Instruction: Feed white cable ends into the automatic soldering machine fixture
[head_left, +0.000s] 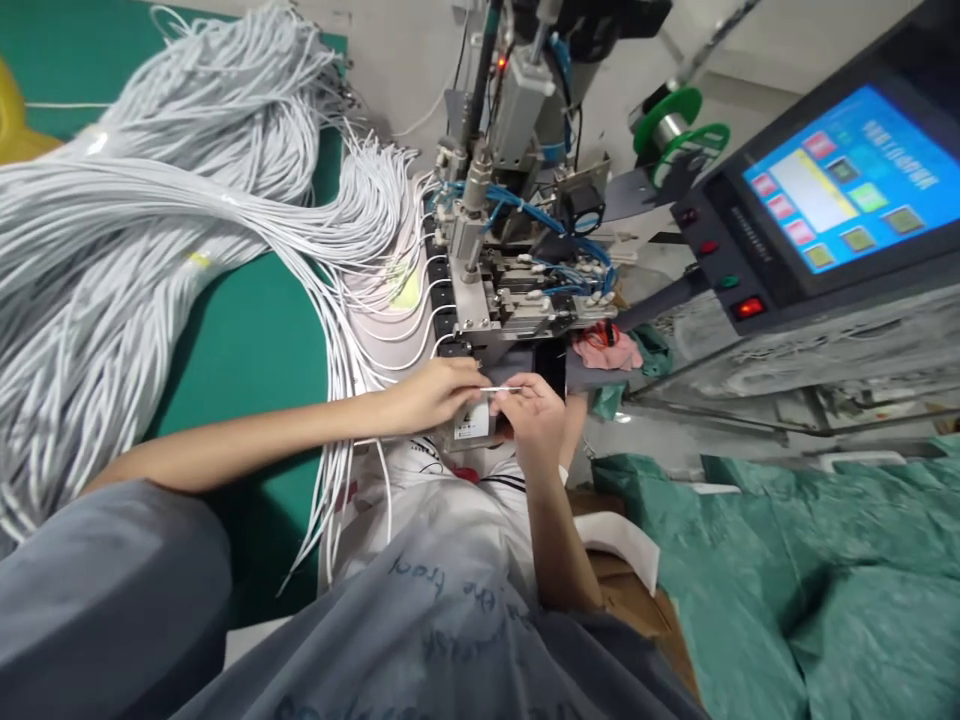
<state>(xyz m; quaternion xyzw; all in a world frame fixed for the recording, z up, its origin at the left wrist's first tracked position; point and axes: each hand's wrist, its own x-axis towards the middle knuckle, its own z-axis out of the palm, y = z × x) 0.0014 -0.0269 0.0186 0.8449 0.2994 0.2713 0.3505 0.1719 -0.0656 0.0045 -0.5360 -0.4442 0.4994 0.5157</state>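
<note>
White cable, one, in two hands, one lit screen, one spool

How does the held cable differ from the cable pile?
The held cable shows one straight stretch; the cable pile shows many bending strands. The held cable is pinched by the left hand and right hand; the cable pile lies on the green table. Both look whitish.

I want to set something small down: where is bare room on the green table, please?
Bare green table: between the cable bundle, loose cables and left forearm; another patch beyond the bundle, near the yellow object. Crowded: the front of the machine, with cables, the left hand and the right hand.
</note>
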